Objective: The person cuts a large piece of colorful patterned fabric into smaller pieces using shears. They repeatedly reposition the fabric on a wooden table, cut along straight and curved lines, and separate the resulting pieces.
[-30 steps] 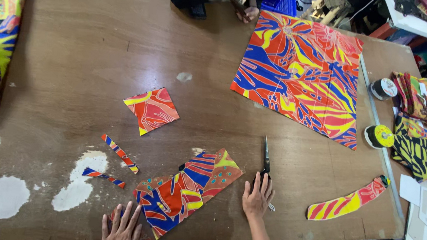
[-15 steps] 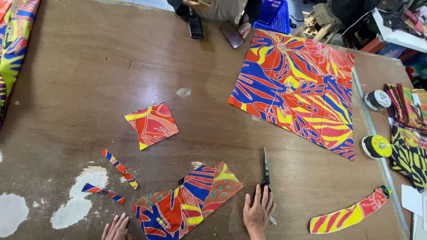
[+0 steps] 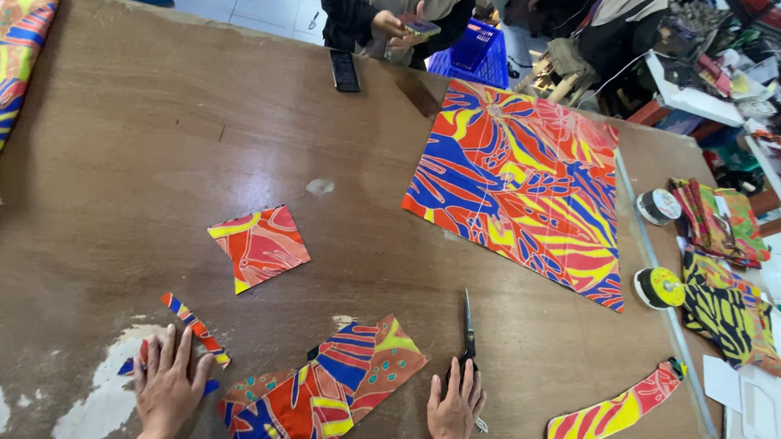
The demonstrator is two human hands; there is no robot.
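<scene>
My left hand (image 3: 166, 387) lies flat on the brown table (image 3: 141, 159) with fingers spread, covering part of a thin fabric strip (image 3: 194, 328). My right hand (image 3: 455, 408) rests flat too, its fingertips on the handles of black scissors (image 3: 469, 328). Between the hands lies a long red, blue and yellow fabric piece (image 3: 326, 392). A small square fabric piece (image 3: 260, 245) sits further out, and a large patterned fabric panel (image 3: 528, 187) lies at the right.
A curved fabric strip (image 3: 618, 408) lies near the right edge. Two tape rolls (image 3: 656, 287), folded fabrics (image 3: 728, 312) and a long ruler (image 3: 658, 272) line the right side. Across the table stands a person holding a phone (image 3: 418, 24). Draped cloth (image 3: 1, 87) hangs at left.
The view has tilted up, showing more of the far edge and the person there. My left hand slid further onto the table over the strip. My right hand stays by the scissors.
</scene>
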